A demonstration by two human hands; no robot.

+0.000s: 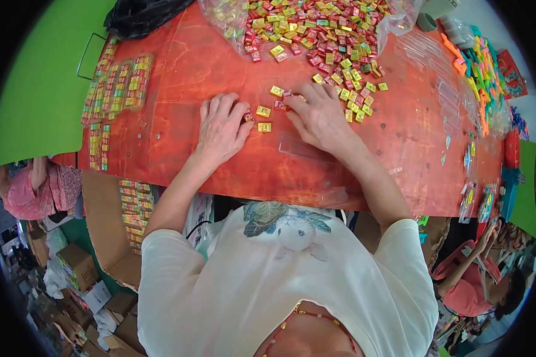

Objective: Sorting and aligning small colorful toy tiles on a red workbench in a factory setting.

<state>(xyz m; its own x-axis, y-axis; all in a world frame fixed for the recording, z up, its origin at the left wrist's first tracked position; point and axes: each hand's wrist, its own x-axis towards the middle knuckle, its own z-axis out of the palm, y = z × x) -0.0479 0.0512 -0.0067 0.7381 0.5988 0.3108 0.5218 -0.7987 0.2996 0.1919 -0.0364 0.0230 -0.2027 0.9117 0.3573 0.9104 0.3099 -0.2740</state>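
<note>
My left hand [220, 128] rests on the red table with its fingers curled and closed on a small red box [248, 117]. Just right of it lie two small yellow boxes [264, 111], apart from both hands. My right hand [323, 119] is bent over more of the little pieces. Its fingertips are closed at a small red box [278, 105], and they partly hide other red pieces. Another yellow box [276, 91] lies beyond those fingers. Under the right wrist is a clear plastic tray [304, 150], lying flat on the table.
A large heap of red and yellow boxes [321, 30] spills from a clear bag at the back. Filled packs [119, 89] lie at left. Clear trays [449, 98] and colourful plastic parts [485, 71] lie at right. A cardboard box [110, 238] stands below the table's left edge. Two other people sit nearby.
</note>
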